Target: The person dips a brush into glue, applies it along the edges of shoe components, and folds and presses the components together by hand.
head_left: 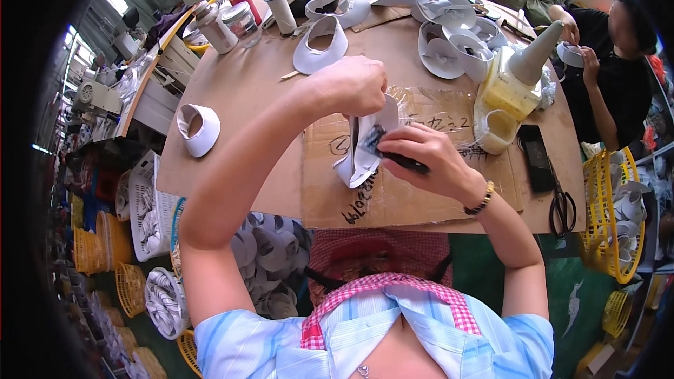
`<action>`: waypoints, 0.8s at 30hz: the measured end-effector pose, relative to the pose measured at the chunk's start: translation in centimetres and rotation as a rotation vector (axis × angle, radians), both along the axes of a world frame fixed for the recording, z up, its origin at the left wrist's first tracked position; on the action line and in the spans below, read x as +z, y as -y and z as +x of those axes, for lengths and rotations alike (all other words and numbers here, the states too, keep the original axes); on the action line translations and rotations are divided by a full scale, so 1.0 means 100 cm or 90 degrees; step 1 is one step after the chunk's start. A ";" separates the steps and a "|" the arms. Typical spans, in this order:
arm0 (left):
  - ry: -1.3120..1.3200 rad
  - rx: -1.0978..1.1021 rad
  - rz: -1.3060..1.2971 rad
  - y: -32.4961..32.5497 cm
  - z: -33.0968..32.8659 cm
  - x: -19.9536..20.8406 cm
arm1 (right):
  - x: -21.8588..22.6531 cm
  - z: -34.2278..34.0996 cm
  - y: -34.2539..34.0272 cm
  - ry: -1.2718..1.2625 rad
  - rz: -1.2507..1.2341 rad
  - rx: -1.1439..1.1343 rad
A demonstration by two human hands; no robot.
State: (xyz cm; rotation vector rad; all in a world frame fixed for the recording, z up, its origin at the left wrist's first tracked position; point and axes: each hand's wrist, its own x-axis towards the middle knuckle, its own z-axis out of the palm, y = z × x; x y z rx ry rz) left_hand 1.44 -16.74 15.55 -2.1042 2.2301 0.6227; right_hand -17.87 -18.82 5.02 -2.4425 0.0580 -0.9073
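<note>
Over the cardboard sheet (330, 200), my left hand (354, 84) is closed on the top of a white shoe upper (365, 168), which hangs down from it on edge. My right hand (435, 158) grips a small brush (407, 162) by its black handle. The brush's dark, blurred head is against or just in front of the white upper; I cannot tell whether it touches. Similar white uppers stand further off, one (323, 48) beyond my left hand and another (197, 130) at the table's left edge.
Scissors (562, 210) and a black flat case (536, 158) lie at the right. A glue-smeared yellowish container (504, 91) stands behind them. Jars (241, 24) and a thread spool (281, 12) are at the far left. A co-worker (611, 70) sits far right, beyond a yellow basket (618, 217).
</note>
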 end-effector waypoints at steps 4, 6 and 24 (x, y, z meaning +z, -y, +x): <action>0.046 -0.016 0.013 -0.016 0.005 -0.012 | -0.025 0.019 -0.003 -0.078 -0.013 -0.037; 0.027 0.031 -0.050 -0.033 0.010 -0.016 | -0.022 0.018 -0.009 -0.095 0.019 -0.027; 0.176 -0.164 -0.554 -0.179 -0.004 -0.151 | 0.019 -0.139 0.020 -0.156 0.249 -0.602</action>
